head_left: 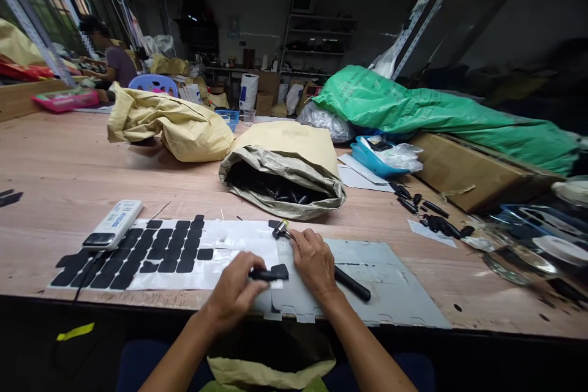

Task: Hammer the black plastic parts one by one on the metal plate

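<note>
My right hand [315, 260] is closed round a small hammer [353, 284]. Its metal head, with a yellowish face, points away to the upper left, and its black handle sticks out behind the hand. Between the fingers and thumb of my left hand [234, 294] is a small black tube-like piece [261, 275]. A dark flat pad shows at the piece's right end; whether they are joined I cannot tell. Both hands are above a grey board [376, 263]. To the left, a white sheet [229, 236] carries rows of black rounded-square pads [172, 251].
An open woven sack [294, 141] of black parts lies beyond the hands, beside another sack [184, 125]. A white power strip [114, 223] rests left. Loose black pieces [441, 225] and a cardboard box [468, 171] are right. Another person [117, 61] sits far left.
</note>
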Demonstrator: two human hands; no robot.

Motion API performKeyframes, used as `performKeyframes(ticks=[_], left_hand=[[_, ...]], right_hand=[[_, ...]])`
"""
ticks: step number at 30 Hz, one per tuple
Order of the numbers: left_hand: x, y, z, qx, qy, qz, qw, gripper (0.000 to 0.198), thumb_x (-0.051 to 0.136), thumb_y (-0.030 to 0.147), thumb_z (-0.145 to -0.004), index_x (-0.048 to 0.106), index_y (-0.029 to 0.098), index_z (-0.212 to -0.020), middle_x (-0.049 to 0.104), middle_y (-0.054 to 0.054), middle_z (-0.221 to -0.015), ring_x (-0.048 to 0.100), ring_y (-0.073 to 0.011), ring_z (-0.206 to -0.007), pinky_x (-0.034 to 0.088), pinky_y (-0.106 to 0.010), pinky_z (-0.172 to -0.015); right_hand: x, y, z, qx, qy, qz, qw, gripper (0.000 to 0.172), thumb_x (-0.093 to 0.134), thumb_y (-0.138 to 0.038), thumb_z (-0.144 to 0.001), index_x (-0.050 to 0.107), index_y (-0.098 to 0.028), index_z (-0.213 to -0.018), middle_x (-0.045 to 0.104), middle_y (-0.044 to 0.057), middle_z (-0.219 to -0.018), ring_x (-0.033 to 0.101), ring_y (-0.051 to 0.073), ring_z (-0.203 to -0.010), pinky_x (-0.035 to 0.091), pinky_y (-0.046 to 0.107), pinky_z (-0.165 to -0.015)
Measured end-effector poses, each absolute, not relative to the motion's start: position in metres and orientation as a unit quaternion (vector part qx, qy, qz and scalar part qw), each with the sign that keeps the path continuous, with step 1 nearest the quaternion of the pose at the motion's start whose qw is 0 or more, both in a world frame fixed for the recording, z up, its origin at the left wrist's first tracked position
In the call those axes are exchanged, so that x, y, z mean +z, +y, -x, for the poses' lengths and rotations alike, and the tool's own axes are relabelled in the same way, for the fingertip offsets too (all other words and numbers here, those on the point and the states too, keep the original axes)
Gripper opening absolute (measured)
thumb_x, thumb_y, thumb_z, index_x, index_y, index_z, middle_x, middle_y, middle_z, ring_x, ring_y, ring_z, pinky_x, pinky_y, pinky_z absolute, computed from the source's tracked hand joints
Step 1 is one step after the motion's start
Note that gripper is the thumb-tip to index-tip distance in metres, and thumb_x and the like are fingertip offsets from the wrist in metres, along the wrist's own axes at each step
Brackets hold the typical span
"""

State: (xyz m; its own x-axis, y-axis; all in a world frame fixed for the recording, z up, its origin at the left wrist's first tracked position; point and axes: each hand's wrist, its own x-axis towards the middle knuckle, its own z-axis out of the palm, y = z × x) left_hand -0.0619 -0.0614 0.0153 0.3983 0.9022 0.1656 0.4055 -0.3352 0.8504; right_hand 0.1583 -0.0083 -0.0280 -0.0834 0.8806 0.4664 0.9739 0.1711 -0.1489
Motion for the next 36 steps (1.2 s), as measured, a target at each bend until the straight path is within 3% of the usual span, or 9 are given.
performKeyframes(ticks=[5, 10, 16, 19, 24, 27, 29, 33, 36], left_hand=[[-0.016, -0.123, 0.062, 0.188, 0.366, -0.784, 0.465, 0.016, 0.056, 0.028, -0.087, 0.060, 0.024, -0.102, 0.066, -0.001, -0.093, 0.060, -0.0166, -0.083, 0.046, -0.025, -0.078], [-0.092, -0.137, 0.058, 0.031, 0.533, -0.705, 0.466, 0.034, 0.048, 0.038, -0.091, 0.059, 0.026, -0.121, 0.068, -0.008, -0.114, 0.061, -0.0282, -0.111, 0.045, -0.039, -0.098], [-0.136, -0.141, 0.058, 0.022, 0.548, -0.667, 0.504, 0.052, 0.057, 0.043, -0.084, 0.058, 0.028, -0.133, 0.061, -0.009, -0.135, 0.052, -0.0320, -0.130, 0.038, -0.045, -0.110], [-0.123, -0.140, 0.052, 0.022, 0.499, -0.713, 0.492, 0.053, 0.059, 0.045, -0.081, 0.061, 0.031, -0.132, 0.065, -0.009, -0.129, 0.057, -0.0328, -0.124, 0.045, -0.045, -0.103], [-0.037, -0.106, 0.048, -0.080, 0.315, -0.815, 0.479, 0.029, 0.048, 0.052, -0.088, 0.073, 0.047, -0.102, 0.076, 0.001, -0.091, 0.074, -0.0295, -0.086, 0.055, -0.041, -0.068], [0.025, -0.059, 0.056, 0.051, 0.278, -0.773, 0.568, 0.042, 0.066, 0.049, -0.081, 0.069, 0.031, -0.119, 0.075, -0.002, -0.099, 0.071, -0.0219, -0.088, 0.055, -0.032, -0.079], [0.050, -0.015, 0.062, 0.135, 0.329, -0.740, 0.571, 0.038, 0.061, 0.045, -0.088, 0.068, 0.023, -0.119, 0.073, -0.005, -0.104, 0.068, -0.0207, -0.092, 0.054, -0.033, -0.084], [0.057, 0.087, 0.068, 0.421, 0.596, -0.590, 0.346, 0.058, 0.067, 0.035, -0.083, 0.051, 0.018, -0.136, 0.058, -0.016, -0.129, 0.060, -0.0266, -0.109, 0.050, -0.040, -0.091], [0.046, 0.149, 0.077, 0.485, 0.716, -0.456, 0.208, 0.077, 0.075, 0.033, -0.074, 0.041, 0.016, -0.141, 0.046, -0.022, -0.141, 0.044, -0.0359, -0.131, 0.039, -0.051, -0.105]], right_hand=[[-0.029, -0.008, -0.157, -0.103, -0.724, 0.641, 0.233, 0.024, 0.051, -0.023, -0.094, 0.066, -0.024, -0.113, 0.059, 0.004, -0.091, 0.049, 0.017, -0.086, 0.031, 0.030, -0.072], [-0.028, -0.009, -0.156, -0.099, -0.724, 0.643, 0.230, 0.024, 0.051, -0.024, -0.095, 0.066, -0.024, -0.114, 0.059, 0.004, -0.091, 0.049, 0.018, -0.086, 0.032, 0.030, -0.073], [-0.028, -0.009, -0.156, -0.100, -0.722, 0.646, 0.225, 0.024, 0.050, -0.024, -0.095, 0.066, -0.025, -0.113, 0.059, 0.004, -0.092, 0.049, 0.018, -0.087, 0.032, 0.030, -0.072], [-0.028, -0.009, -0.156, -0.100, -0.722, 0.645, 0.228, 0.024, 0.050, -0.024, -0.096, 0.066, -0.024, -0.114, 0.059, 0.004, -0.092, 0.049, 0.018, -0.087, 0.032, 0.030, -0.073], [-0.028, -0.009, -0.155, -0.104, -0.723, 0.643, 0.230, 0.024, 0.048, -0.023, -0.096, 0.066, -0.023, -0.113, 0.059, 0.004, -0.092, 0.049, 0.018, -0.086, 0.032, 0.031, -0.072], [-0.028, -0.009, -0.155, -0.109, -0.723, 0.642, 0.233, 0.025, 0.048, -0.022, -0.096, 0.066, -0.023, -0.113, 0.059, 0.004, -0.091, 0.049, 0.019, -0.087, 0.032, 0.031, -0.073], [-0.029, -0.009, -0.155, -0.111, -0.722, 0.642, 0.233, 0.025, 0.048, -0.022, -0.096, 0.066, -0.023, -0.114, 0.059, 0.005, -0.091, 0.049, 0.019, -0.086, 0.032, 0.031, -0.073], [-0.028, -0.010, -0.155, -0.101, -0.725, 0.638, 0.238, 0.025, 0.048, -0.020, -0.096, 0.066, -0.023, -0.114, 0.059, 0.005, -0.091, 0.049, 0.019, -0.086, 0.031, 0.031, -0.072], [-0.027, -0.010, -0.156, -0.095, -0.726, 0.636, 0.244, 0.024, 0.048, -0.021, -0.096, 0.065, -0.023, -0.112, 0.059, 0.004, -0.090, 0.049, 0.019, -0.086, 0.031, 0.031, -0.072]])
